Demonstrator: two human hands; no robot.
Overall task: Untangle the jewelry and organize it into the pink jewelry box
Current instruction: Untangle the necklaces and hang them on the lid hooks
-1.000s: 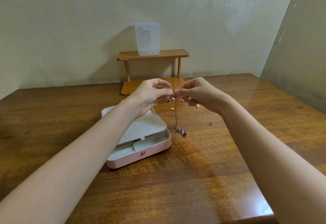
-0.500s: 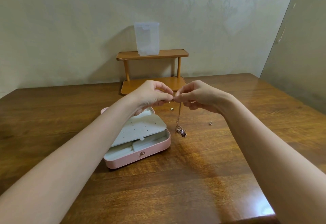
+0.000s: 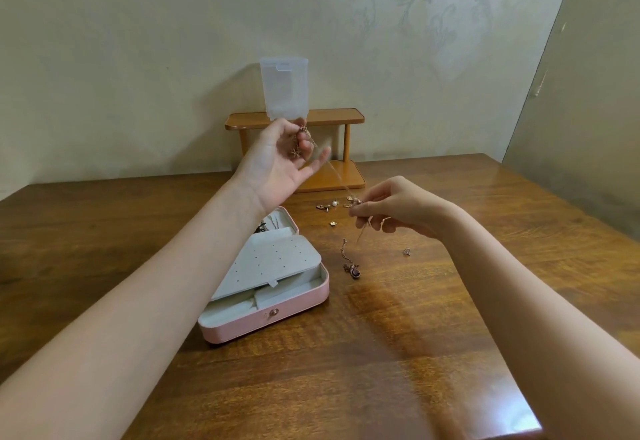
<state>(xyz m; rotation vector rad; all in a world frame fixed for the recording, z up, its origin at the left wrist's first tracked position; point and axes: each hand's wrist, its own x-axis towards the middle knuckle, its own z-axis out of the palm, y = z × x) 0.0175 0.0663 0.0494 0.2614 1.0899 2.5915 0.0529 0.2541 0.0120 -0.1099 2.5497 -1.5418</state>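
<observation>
Wooden table (image 3: 415, 353) is lying under both arms, carrying everything else. Pink jewelry box (image 3: 266, 321) is sitting open below and just to the near side of the left forearm, well apart from the right hand, its white perforated tray (image 3: 273, 263) tilted up. Left hand (image 3: 277, 162) is raised high and farther away, palm turned toward the camera, thumb and 2 fingers pinching a small cluster at the upper end of the chain (image 3: 337, 176), the other fingers spread loosely. Right hand (image 3: 391, 207) is hanging lower and nearer the table, fingertips pinching the chain's lower stretch. Between them the chain is running taut on a slant, high at the left, low at the right. A second strand with a dark pendant (image 3: 355, 271) is lying on the table just below the right hand, so that hand is the nearer. Loose earrings (image 3: 334, 204) are lying between the 2 hands.
</observation>
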